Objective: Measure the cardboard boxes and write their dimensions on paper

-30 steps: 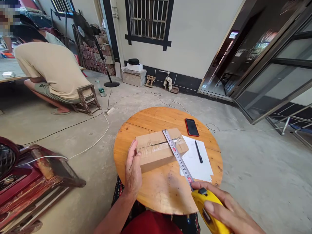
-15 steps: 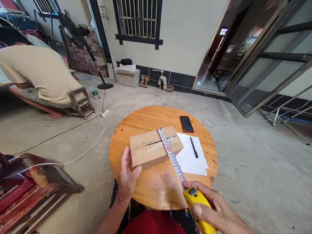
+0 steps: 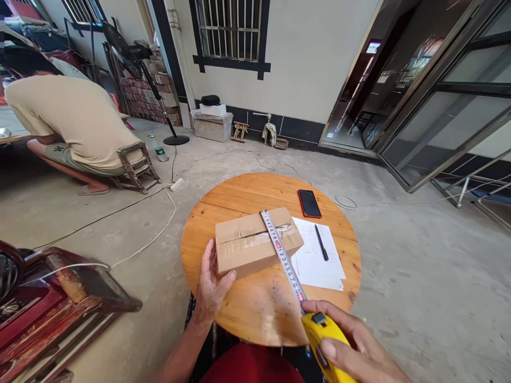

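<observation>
A taped cardboard box (image 3: 247,250) lies on the round wooden table (image 3: 235,314). My left hand (image 3: 213,287) grips its near left corner, fingers along the left side and thumb at the front. In my right hand (image 3: 351,340) is a yellow tape measure (image 3: 327,340), held at the table's near edge. Its metal blade (image 3: 283,255) is pulled out and runs slantwise across the box top, with the end at the far edge. To the right of the box, a black pen (image 3: 321,243) rests on white paper sheets (image 3: 313,274).
A phone (image 3: 309,203) with a red edge lies at the table's far right. Another person (image 3: 75,122) sits bent over on a low wooden chair (image 3: 138,167). Cables and a power strip (image 3: 176,184) cross the floor; a standing fan (image 3: 175,139) is behind. Reddish wooden furniture (image 3: 72,303) stands at left.
The whole view has shifted slightly to the right. Both hands, the box and the tape measure keep nearly the same positions relative to one another.
</observation>
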Available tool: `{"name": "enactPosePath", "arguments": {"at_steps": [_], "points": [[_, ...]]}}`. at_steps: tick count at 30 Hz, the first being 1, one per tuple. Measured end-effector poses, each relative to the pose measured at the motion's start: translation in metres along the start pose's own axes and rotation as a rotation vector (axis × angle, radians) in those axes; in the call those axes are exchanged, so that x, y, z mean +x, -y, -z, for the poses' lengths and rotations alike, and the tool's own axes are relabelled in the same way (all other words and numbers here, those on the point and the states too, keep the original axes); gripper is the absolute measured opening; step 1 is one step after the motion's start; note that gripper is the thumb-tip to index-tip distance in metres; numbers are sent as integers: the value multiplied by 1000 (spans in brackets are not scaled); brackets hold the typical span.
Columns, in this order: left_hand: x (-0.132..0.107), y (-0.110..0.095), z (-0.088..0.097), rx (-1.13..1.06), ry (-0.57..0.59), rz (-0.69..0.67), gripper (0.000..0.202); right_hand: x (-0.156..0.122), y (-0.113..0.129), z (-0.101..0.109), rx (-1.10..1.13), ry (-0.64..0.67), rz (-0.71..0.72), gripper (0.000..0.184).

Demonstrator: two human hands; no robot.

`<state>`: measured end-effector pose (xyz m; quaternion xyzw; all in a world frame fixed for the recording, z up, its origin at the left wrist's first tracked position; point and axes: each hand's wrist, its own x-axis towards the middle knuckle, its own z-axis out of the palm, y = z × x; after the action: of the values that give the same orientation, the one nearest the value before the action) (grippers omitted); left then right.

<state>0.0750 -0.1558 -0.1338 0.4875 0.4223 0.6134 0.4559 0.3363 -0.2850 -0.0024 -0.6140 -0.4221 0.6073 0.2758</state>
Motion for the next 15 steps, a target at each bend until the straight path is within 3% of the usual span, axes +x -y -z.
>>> {"name": "enactPosePath", "arguments": {"at_steps": [9, 15], "points": [[29, 11, 33, 84, 344, 2, 128, 4, -11, 2, 26, 28, -19, 76], [40, 14, 40, 112, 406, 41, 137, 1, -6, -1, 65, -1, -27, 74]]}}
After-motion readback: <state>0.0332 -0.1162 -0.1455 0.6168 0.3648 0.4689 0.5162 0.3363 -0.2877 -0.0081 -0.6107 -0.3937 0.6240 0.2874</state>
